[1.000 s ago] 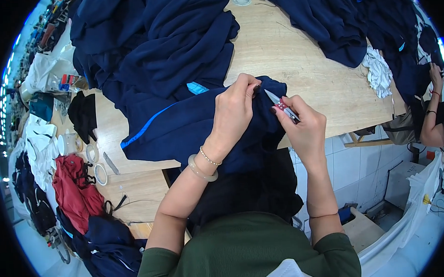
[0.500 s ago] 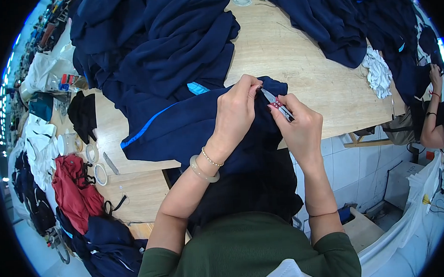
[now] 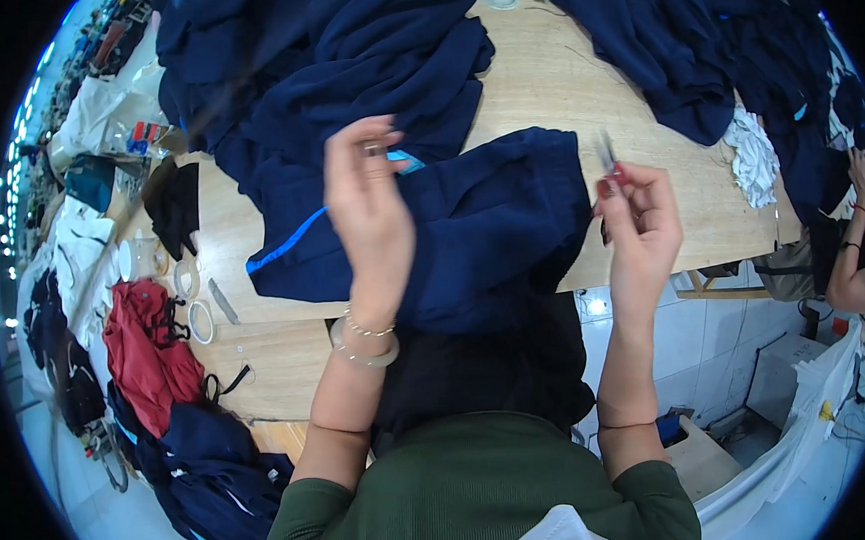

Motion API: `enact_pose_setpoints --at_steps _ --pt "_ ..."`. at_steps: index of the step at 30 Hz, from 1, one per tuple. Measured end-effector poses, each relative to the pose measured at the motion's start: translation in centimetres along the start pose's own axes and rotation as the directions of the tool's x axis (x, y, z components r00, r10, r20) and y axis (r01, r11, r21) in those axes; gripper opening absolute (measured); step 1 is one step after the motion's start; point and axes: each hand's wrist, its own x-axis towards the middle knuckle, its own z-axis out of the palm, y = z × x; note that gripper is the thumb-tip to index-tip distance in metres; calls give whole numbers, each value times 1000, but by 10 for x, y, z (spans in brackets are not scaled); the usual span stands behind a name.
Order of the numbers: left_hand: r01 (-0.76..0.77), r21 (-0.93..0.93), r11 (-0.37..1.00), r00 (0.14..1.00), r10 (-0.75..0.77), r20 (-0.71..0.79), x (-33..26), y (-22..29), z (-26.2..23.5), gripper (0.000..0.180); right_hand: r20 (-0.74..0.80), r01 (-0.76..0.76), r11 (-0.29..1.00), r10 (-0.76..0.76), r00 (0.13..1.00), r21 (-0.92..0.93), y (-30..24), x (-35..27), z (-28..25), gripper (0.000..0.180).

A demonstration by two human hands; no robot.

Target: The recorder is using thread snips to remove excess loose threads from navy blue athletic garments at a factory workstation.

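Observation:
A navy garment (image 3: 488,219) with a bright blue stripe lies across the table's near edge, its near part hanging toward my lap. Over its left part my left hand (image 3: 370,200) is lifted, slightly blurred, with the fingers loosely bent and apart and nothing visible in them. Just right of the garment's gathered right end, my right hand (image 3: 643,227) grips small thread snips (image 3: 606,156). The blades point away from me and are smeared by motion. Neither hand appears to touch the garment.
A large heap of navy clothes (image 3: 346,61) covers the far left of the wooden table (image 3: 540,82). More navy garments (image 3: 654,48) lie far right, beside crumpled white cloth (image 3: 756,155). Tape rolls (image 3: 200,322) and a red garment (image 3: 147,360) are at left. Another person's hand (image 3: 861,179) shows far right.
My left hand has let go of the garment and moved left. My right hand has moved right with the snips, away from the cloth. The garment's right end now lies flatter.

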Motion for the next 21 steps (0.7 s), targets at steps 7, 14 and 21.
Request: enact_pose_setpoints --at_steps 7,14,21 --pt "83 123 989 980 -104 173 -49 -37 -39 22 474 -234 888 20 880 397 28 3 69 17" --pt "-156 482 862 933 -31 357 -61 -59 -28 62 419 -344 867 179 890 361 88 11 44 20" --pt "-90 414 906 925 -79 373 -55 -54 -27 46 453 -319 905 167 876 283 92 11 48 21"
